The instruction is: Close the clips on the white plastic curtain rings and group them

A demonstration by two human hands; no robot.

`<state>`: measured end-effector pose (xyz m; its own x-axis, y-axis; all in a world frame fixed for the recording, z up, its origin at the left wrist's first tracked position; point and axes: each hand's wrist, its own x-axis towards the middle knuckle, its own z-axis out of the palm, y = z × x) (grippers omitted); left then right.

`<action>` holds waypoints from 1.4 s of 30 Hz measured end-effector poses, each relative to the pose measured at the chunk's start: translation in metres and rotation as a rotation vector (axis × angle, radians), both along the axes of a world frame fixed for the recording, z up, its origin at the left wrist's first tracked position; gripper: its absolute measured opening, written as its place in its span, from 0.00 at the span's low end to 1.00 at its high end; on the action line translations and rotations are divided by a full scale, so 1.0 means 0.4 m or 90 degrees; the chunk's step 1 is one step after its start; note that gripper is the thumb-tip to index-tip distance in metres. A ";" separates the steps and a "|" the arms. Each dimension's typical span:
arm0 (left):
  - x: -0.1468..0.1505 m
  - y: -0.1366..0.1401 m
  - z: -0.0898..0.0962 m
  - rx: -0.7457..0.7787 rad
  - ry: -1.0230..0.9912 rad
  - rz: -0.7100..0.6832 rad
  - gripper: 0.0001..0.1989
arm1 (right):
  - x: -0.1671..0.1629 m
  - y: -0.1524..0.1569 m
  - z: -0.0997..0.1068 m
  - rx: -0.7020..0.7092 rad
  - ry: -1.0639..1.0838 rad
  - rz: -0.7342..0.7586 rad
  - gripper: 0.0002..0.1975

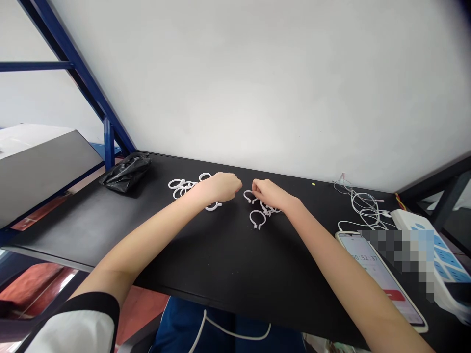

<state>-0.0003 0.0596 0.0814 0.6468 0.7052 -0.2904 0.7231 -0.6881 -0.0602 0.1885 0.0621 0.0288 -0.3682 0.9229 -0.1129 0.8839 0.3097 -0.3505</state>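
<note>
Two loose groups of thin white open rings lie on the black table. My left hand [225, 186] is closed, knuckles up, over the right side of the left group [177, 184]. Its fingertips are turned away, so anything in them is hidden. One ring [211, 207] shows just below that wrist. My right hand [270, 193] pinches at the edge of a white ring [248, 197] with thumb and finger. More rings lie partly hidden under this hand, and a single ring [257, 218] with a gap and small knobbed ends lies in front of it.
A crumpled black plastic bag [127, 172] lies at the table's back left. On the right are a phone [382, 279] showing a timer, coiled white cables [364, 206] and a power strip [447, 257]. A white wall [257, 88] rises behind the table [221, 260].
</note>
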 end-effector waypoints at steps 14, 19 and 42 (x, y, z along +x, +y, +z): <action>-0.002 0.022 -0.032 -0.015 -0.043 -0.027 0.16 | -0.001 -0.006 0.032 0.080 0.085 -0.033 0.05; 0.001 0.018 -0.025 -0.040 -0.009 -0.015 0.15 | 0.005 -0.004 0.037 0.094 0.087 -0.058 0.02; -0.029 -0.076 0.098 0.184 -0.369 -0.123 0.18 | -0.043 -0.055 0.102 -0.143 0.675 0.102 0.20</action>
<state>-0.0117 0.0291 0.1208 0.7631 0.5590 0.3241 0.5600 -0.8224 0.1001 0.1714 0.0401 0.0695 -0.4912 0.8536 0.1734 0.0543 0.2286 -0.9720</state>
